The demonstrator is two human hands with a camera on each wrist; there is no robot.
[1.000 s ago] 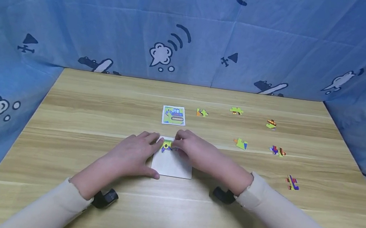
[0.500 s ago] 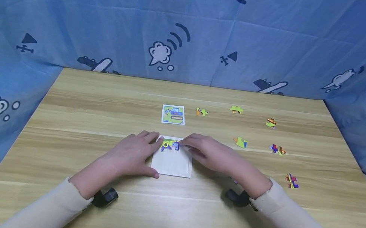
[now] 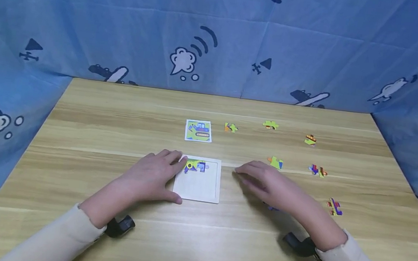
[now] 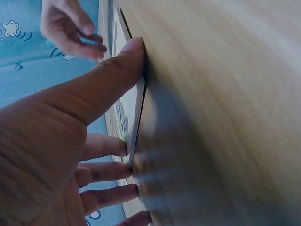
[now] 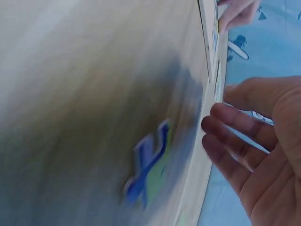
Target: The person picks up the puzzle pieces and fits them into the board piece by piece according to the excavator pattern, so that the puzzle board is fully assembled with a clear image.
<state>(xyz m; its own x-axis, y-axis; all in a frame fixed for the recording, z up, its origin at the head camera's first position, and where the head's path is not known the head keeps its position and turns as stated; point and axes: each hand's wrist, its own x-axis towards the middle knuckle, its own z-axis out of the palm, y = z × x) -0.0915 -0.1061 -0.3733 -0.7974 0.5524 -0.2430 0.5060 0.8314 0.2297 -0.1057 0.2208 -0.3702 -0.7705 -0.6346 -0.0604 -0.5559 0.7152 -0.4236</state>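
Left hand [image 3: 151,177]: spread, touching board [image 3: 197,189] at nine o'clock
Right hand [image 3: 274,185]: relaxed, empty, at three o'clock
Blue piece [image 5: 151,167]: below that palm — low sweep might displace it
Placed pieces [image 3: 192,165]: a jolt could shift them

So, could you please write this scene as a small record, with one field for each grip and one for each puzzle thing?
Left grip: touches the edges of the white board
Right grip: over the wooden table, right of the board, holding nothing
Fitted pieces: far-left part of the board; exact count unclear
Loose pieces: scattered rightward; a blue-green piece is partly hidden below the right grip in the head view
Picture card: beyond the board, shows a digger
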